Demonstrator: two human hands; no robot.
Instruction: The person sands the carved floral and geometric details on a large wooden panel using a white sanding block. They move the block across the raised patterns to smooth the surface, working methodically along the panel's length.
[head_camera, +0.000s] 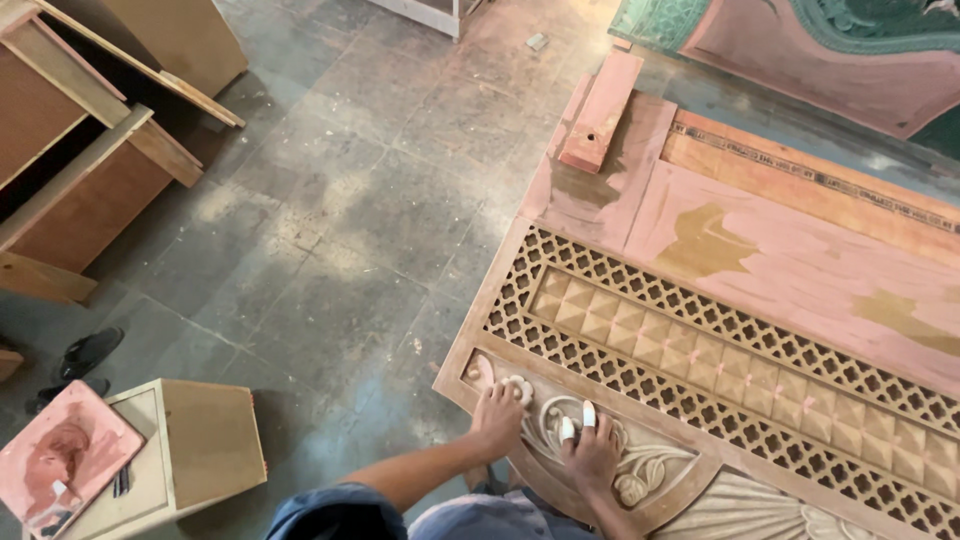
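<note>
The large carved wooden panel (700, 340) with pale brown lattice bands and a row of small pyramid blocks lies flat, directly in front of the person. Its long axis runs from the near left corner away to the right. Both hands rest on the carved floral relief (640, 465) at the near edge of the panel.

The left hand (497, 415) presses on the carving near the panel's left corner, its fingers curled down on something small and pale; what it is cannot be told. The right hand (592, 450) lies just beside it, to the right, with the fingers spread flat on the curved leaf pattern. Two of its fingertips (588, 414) wear white wraps. It grasps nothing that can be seen. The left hand is nearer to the corner, and the rest of the carving continues to the right of the right hand.

Beyond the lattice, the panel surface is flat and covered with pink filler, and a short pinkish wooden block (602, 108) lies at its far end. The floor (330, 220) is grey stone tile, dusty. At the left stand brown plywood cabinets (80, 180), a small wooden box (190, 440) with a pink-stained square board (65, 455) on it, and black sandals (85, 355).
</note>
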